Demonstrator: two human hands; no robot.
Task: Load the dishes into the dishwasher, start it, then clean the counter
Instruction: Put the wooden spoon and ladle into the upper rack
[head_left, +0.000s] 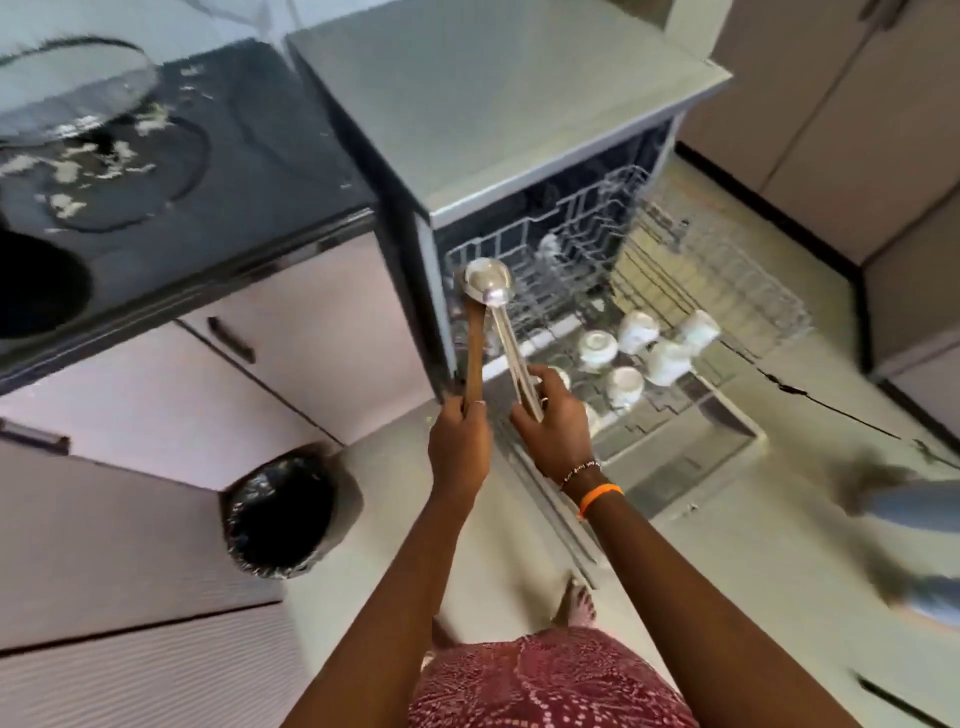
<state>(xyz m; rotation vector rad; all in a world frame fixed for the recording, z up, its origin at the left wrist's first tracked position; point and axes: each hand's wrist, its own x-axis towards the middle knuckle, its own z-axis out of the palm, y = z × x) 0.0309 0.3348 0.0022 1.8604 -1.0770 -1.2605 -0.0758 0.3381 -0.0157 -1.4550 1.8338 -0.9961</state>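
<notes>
Both hands are holding utensils out over the open dishwasher (519, 104).

The left hand (460, 441) is gripping a wooden-handled utensil (474, 353), fingers curled round its lower end, the handle running up and away from the hand. Just beside it, the right hand (553, 421) is pinching the handle of a steel ladle (488, 280), whose bowl is sitting at the far tip, over the pulled-out rack (727, 291). White cups (636, 332) are sitting upside down in that rack, just beyond the right hand's knuckles.
</notes>
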